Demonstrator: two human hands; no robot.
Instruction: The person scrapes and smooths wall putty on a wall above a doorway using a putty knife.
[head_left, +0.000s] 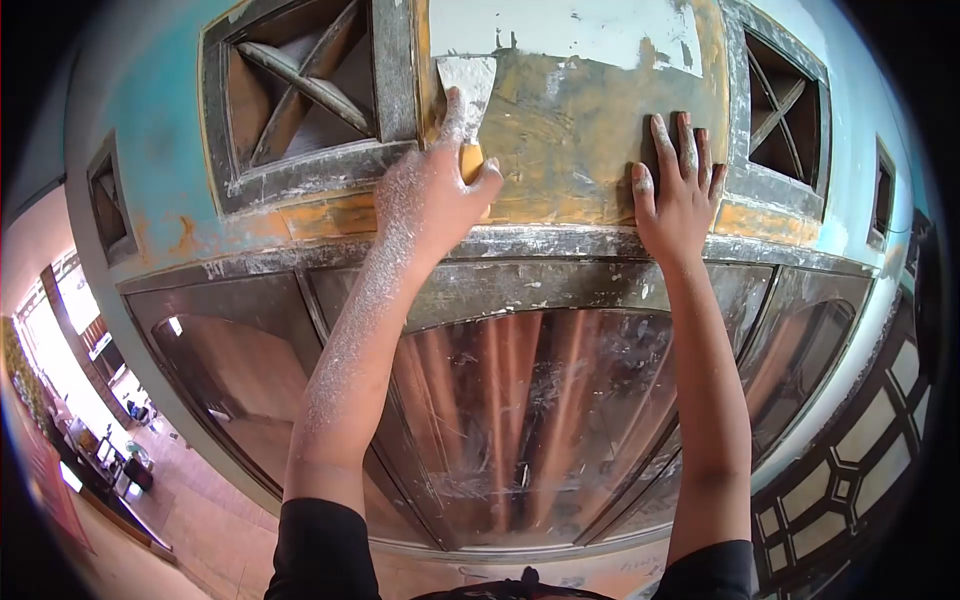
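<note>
My left hand (425,205), dusted with white powder along the forearm, is wrapped round the yellow handle (471,162) of a scraper. Its index finger presses along the white-coated scraper blade (467,85), which points upward against the wall panel (570,140). That panel is patchy yellow and grey, with white material (570,30) across its upper part. To the right, my right hand (682,200) rests on the panel with fingers stretched and apart, holding nothing. White residue marks its fingertips.
Wooden vent frames with crossed bars stand left (305,90) and right (785,110) of the panel. Below runs a worn wooden ledge (560,243) above glazed panes (530,420) with curtain-like folds. A dark patterned grille (850,460) is at lower right; a bright opening (60,340) lies left.
</note>
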